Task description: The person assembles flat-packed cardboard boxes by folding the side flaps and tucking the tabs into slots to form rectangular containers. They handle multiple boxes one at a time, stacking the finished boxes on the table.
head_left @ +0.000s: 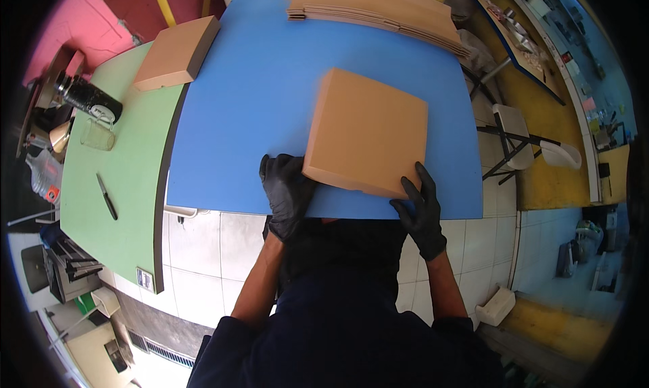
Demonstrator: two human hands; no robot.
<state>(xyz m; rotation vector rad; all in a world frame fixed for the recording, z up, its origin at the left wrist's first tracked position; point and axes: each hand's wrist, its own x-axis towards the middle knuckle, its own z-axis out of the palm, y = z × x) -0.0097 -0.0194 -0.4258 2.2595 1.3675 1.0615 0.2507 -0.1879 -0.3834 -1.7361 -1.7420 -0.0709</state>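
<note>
A closed brown cardboard box (pixel 368 131) is over the near right part of the blue table (pixel 230 104), turned slightly askew. Its upper left edge is a little blurred. At its near left corner my left hand (pixel 287 192), in a black glove, has its fingers curled, some hidden from sight. My right hand (pixel 424 212), gloved in black too, grips the near right corner, with fingertips on the side and the thumb at the front edge. Whether the whole underside rests on the table, I cannot tell.
Flat cardboard sheets (pixel 378 16) are stacked at the table's far edge. Another closed box (pixel 177 53) sits on the green table (pixel 135 205) to the left, with a knife (pixel 107 197), a glass mug (pixel 99 135) and a black bottle (pixel 89 97). A folding chair (pixel 515 138) stands at right.
</note>
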